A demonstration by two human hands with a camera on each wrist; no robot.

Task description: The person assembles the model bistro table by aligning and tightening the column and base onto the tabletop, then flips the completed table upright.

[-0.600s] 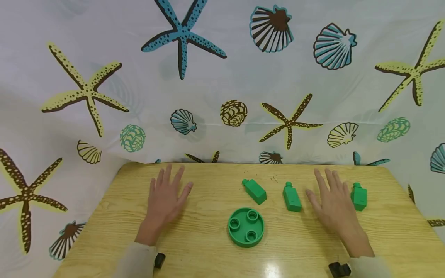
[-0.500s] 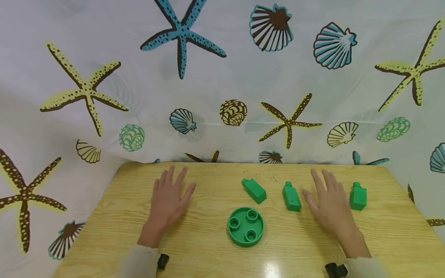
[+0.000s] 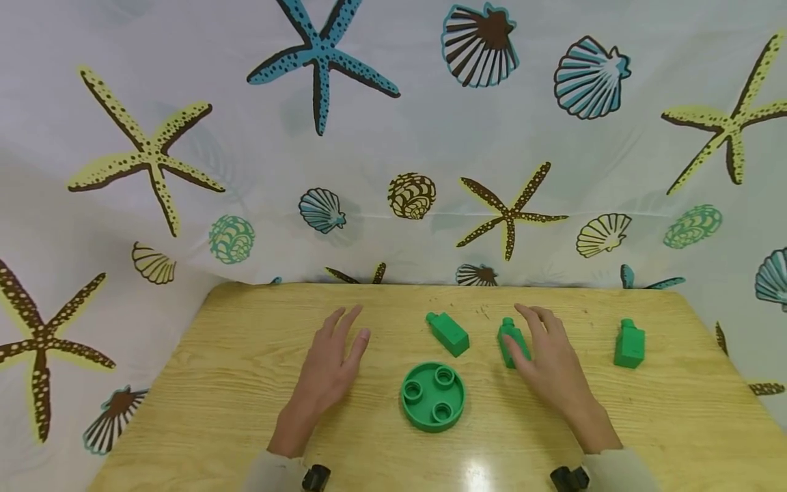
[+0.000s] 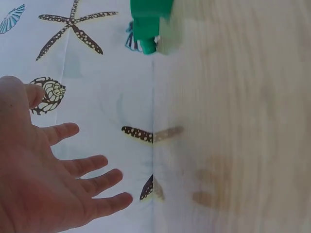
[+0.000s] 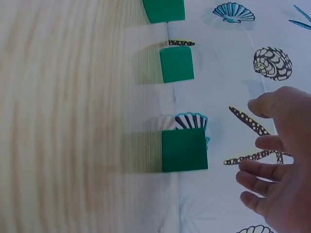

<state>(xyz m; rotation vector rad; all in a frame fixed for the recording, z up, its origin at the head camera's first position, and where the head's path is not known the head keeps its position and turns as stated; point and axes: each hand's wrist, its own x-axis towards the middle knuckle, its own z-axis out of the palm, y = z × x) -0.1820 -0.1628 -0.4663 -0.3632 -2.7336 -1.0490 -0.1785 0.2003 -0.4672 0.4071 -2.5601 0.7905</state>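
Three green bottle-shaped pieces lie on the wooden table: a left one (image 3: 450, 335), a middle one (image 3: 507, 329) and a right one (image 3: 630, 347). In front of them sits a round green tray (image 3: 429, 396) with three ring-shaped sockets. My left hand (image 3: 326, 372) is held left of the tray, fingers spread and empty. My right hand (image 3: 553, 365) is nearest the middle bottle, its thumb partly covering it in the head view; contact cannot be told. In the right wrist view the right hand (image 5: 284, 165) holds nothing. The left wrist view shows part of a green bottle (image 4: 146, 29).
The wooden table (image 3: 215, 383) ends at a white cloth (image 3: 369, 157) printed with starfish and shells, which hangs behind and at the sides. A dark device (image 3: 316, 477) is worn on the left wrist and another (image 3: 568, 478) on the right.
Both hands have moved inward, the left one to the right and the right one to the left, from beside the right bottle to the middle bottle. The green pieces stay put.
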